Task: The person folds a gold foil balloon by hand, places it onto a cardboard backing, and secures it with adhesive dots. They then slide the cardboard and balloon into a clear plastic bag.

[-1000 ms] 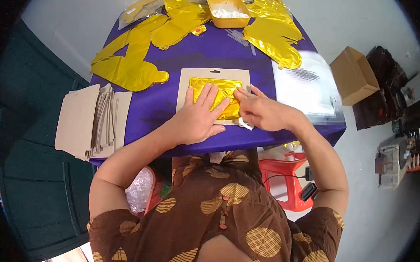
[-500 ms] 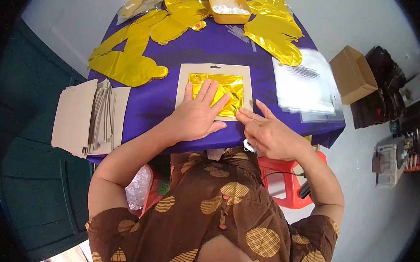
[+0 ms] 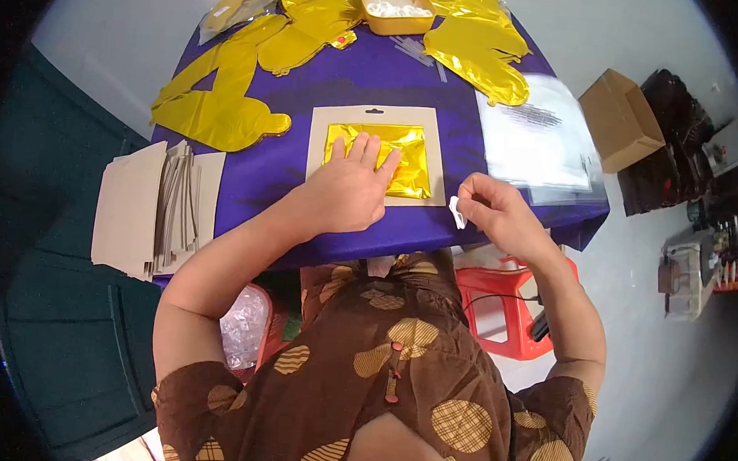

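My left hand lies with spread fingers on a folded gold foil sheet. The foil rests on a brown card with a hanging slot at its top edge. To the right of the card, my right hand pinches a small white item between thumb and fingers, just above the cloth near the table's front edge. What exactly the white item is cannot be made out.
Gold foil balloons lie at the left and back. A yellow tub holds white pieces. Clear plastic bags lie right, stacked brown cards left. A red stool stands below.
My right hand has come off the card's lower right corner, moved slightly right and now pinches the white item in its fingertips. My left hand has shifted slightly left on the foil.
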`<act>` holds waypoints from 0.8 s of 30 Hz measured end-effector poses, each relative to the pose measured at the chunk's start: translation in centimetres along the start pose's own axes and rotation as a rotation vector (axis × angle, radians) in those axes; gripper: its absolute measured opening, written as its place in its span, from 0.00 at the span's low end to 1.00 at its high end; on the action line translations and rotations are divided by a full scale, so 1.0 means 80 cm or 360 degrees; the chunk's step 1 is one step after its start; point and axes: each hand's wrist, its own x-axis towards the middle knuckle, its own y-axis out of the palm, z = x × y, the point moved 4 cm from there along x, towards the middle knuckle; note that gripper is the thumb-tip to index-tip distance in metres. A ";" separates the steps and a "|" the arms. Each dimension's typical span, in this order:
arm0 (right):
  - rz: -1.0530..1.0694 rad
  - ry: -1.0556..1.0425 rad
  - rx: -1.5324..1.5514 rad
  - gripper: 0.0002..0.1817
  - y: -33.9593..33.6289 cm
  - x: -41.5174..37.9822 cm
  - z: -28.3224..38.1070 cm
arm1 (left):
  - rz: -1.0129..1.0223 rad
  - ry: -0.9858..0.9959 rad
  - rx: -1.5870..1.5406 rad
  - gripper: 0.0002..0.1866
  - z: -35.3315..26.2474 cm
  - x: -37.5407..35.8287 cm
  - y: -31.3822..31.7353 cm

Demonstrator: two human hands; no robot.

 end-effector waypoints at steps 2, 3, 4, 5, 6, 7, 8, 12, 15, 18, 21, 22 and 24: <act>-0.0075 0.0137 -0.0023 0.08 -0.004 0.003 -0.004 | 0.0011 0.0032 -0.0014 0.38 0.001 0.001 0.001; -0.0104 0.0136 -0.0035 0.07 -0.006 0.005 -0.005 | 0.0015 0.0050 -0.0015 0.38 0.003 0.001 0.000; -0.0133 0.0135 -0.0046 0.07 -0.008 0.008 -0.008 | 0.0020 0.0070 -0.0016 0.38 0.003 0.002 -0.001; -0.0162 0.0134 -0.0058 0.07 -0.009 0.010 -0.009 | 0.0021 0.0069 -0.0010 0.38 0.002 0.002 -0.001; -0.0187 0.0167 -0.0050 0.07 -0.010 0.012 -0.011 | 0.0022 0.0066 -0.0005 0.38 0.001 0.002 -0.001; -0.0209 0.0200 -0.0042 0.07 -0.012 0.014 -0.013 | 0.0025 0.0062 0.0000 0.38 0.001 0.002 -0.001; -0.0232 0.0232 -0.0034 0.07 -0.012 0.016 -0.014 | -0.0010 0.0055 -0.0004 0.37 0.001 0.002 -0.001; -0.0232 0.0328 -0.0097 0.07 -0.009 0.027 -0.012 | -0.0091 -0.0007 -0.0192 0.34 0.010 0.005 0.002; -0.0181 0.0363 -0.0168 0.08 0.000 0.038 -0.006 | -0.0102 -0.0094 -0.0446 0.31 0.021 0.006 0.000; -0.0091 0.0378 -0.0034 0.09 0.016 0.052 0.003 | -0.0101 -0.0123 -0.0606 0.30 0.030 0.006 0.002; -0.0007 0.0334 0.0529 0.14 0.034 0.069 -0.006 | -0.0051 -0.0153 -0.0723 0.29 0.034 0.008 -0.002; -0.0038 0.0310 0.0723 0.16 0.036 0.069 -0.007 | -0.0026 -0.0171 -0.0762 0.29 0.035 0.008 -0.004; -0.0092 0.0261 0.1108 0.23 0.042 0.065 -0.008 | -0.0023 -0.0159 -0.0758 0.29 0.035 0.009 -0.004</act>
